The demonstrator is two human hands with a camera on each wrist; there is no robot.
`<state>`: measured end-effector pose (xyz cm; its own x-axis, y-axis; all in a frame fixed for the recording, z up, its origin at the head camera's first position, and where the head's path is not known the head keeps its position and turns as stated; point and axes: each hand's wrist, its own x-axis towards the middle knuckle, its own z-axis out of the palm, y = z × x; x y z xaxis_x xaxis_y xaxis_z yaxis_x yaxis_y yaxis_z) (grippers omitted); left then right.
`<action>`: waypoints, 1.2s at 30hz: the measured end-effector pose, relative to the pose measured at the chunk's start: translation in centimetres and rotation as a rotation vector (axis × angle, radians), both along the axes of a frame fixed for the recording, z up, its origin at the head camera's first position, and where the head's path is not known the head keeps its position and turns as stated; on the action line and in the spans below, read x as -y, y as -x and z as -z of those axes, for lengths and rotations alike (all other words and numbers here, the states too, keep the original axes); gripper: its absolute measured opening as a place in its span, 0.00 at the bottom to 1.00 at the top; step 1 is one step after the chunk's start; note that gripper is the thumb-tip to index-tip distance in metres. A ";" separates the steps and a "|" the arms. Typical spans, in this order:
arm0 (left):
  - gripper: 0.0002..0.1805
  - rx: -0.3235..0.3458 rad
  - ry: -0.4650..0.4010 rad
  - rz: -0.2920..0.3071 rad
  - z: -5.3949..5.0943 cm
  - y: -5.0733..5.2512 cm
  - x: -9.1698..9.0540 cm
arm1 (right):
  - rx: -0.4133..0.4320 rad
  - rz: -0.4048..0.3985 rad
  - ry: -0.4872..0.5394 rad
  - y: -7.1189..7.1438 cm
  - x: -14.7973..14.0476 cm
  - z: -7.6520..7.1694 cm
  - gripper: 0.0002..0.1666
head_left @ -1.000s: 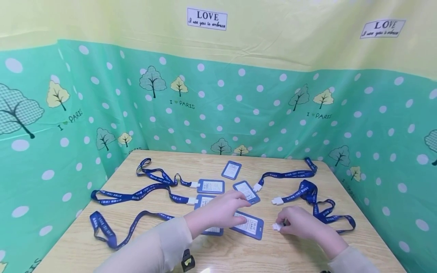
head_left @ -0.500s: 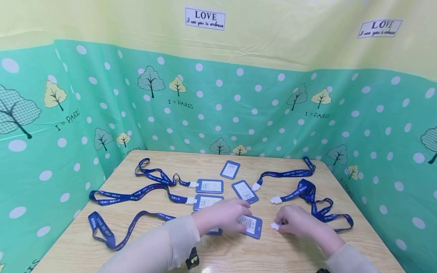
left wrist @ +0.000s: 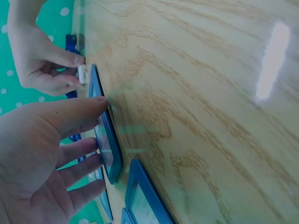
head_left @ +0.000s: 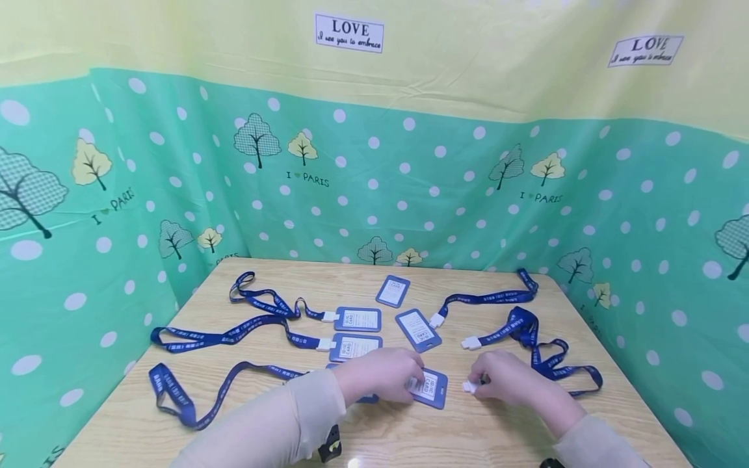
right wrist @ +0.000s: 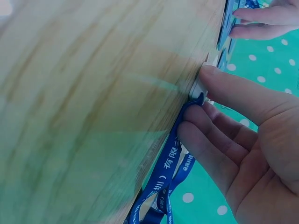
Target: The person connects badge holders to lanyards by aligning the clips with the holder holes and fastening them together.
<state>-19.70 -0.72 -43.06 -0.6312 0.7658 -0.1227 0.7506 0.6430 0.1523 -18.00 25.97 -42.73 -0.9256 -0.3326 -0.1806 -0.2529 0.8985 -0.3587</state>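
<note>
My left hand (head_left: 377,377) is over a blue badge holder (head_left: 433,389) lying flat at the front middle of the table. In the left wrist view, the thumb and fingers hold this holder by its opposite long edges. To its right, my right hand (head_left: 510,378) pinches the white clip (head_left: 469,387) of a blue lanyard between thumb and fingers. The lanyard's strap (right wrist: 166,161) trails from that clip in the right wrist view. A small space separates clip and holder. Another badge holder (head_left: 368,398) is partly hidden beneath my left forearm.
On the left, blue lanyards (head_left: 228,337) run to badge holders (head_left: 358,319). A loose badge holder (head_left: 393,290) lies at the back. Another holder (head_left: 418,329) has a lanyard (head_left: 488,298) at its clip. A second white clip (head_left: 471,342) lies beyond my right hand.
My left hand has shifted right along the badge holder and its fingers have drawn in on its edges. The right hand keeps its pinch on the clip, almost still.
</note>
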 end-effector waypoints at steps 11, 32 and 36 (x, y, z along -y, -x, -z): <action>0.20 -0.004 -0.005 -0.005 0.3 0.2 0.1 | 0.013 0.022 -0.009 0.2 0.4 -0.1 0.12; 0.18 -0.040 -0.029 -0.001 0.6 -0.3 0.6 | 0.040 0.027 -0.003 0.5 0.4 0.0 0.13; 0.18 -0.043 -0.027 -0.002 0.6 -0.6 0.5 | 0.035 0.013 -0.012 0.5 0.3 0.1 0.13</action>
<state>-19.10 -1.19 -43.69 -0.6367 0.7675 -0.0749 0.7558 0.6403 0.1371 -18.49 25.69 -42.83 -0.9229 -0.3178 -0.2171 -0.2280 0.9059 -0.3568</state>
